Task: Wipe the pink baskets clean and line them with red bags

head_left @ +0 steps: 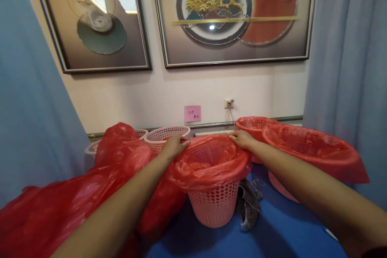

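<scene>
In front of me a pink perforated plastic basket (213, 206) stands upright on the blue surface. A thin red plastic bag (208, 179) lines it, its edge folded down over the outside of the rim. My left hand (175, 146) grips the bag at the far left of the rim, fingers closed. On the far right of the rim, my right hand (242, 140) pinches the same bag. The fingertips of both hands are partly hidden by the plastic and the hands themselves. Beside the basket's right side lies a crumpled grey cloth (249, 205).
Loose red bags (75, 197) are heaped on the left. Behind stands an unlined pale basket (167, 132). Two red-lined baskets, a large one (314, 149) and a smaller one (256, 123), stand to the right. A pink note (192, 113) sticks to the wall; blue curtains (344, 68) flank the surface.
</scene>
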A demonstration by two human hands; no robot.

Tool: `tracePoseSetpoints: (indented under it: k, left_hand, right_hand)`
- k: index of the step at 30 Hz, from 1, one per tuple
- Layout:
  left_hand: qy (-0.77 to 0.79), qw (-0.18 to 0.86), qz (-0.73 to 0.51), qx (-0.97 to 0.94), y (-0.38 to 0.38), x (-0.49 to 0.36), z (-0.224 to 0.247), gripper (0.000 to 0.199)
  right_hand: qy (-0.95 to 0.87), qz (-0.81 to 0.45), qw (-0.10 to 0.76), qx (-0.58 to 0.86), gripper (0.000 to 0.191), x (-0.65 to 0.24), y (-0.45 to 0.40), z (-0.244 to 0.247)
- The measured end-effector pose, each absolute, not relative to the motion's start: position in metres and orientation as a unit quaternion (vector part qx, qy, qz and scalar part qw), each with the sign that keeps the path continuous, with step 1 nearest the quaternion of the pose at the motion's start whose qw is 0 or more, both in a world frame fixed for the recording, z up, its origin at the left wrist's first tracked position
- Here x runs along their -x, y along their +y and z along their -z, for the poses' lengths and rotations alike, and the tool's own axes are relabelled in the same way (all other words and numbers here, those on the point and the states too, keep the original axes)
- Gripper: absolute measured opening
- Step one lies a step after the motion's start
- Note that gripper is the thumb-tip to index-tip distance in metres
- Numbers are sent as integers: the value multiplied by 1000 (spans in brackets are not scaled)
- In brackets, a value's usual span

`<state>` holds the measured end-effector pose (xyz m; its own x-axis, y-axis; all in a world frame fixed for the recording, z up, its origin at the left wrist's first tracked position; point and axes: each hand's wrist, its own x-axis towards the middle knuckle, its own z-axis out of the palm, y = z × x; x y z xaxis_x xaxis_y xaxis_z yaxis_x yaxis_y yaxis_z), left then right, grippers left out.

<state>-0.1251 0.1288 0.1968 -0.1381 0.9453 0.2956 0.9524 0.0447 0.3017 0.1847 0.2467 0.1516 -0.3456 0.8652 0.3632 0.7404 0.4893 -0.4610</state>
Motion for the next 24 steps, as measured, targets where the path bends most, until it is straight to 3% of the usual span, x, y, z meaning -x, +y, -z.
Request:
tracePoseSetpoints:
  k: [24]
  left_hand:
    - [-773,-20,265,576,194,161,-169,34]
  right_hand:
    - [-773,-209,223,557,36,-152,310,-137]
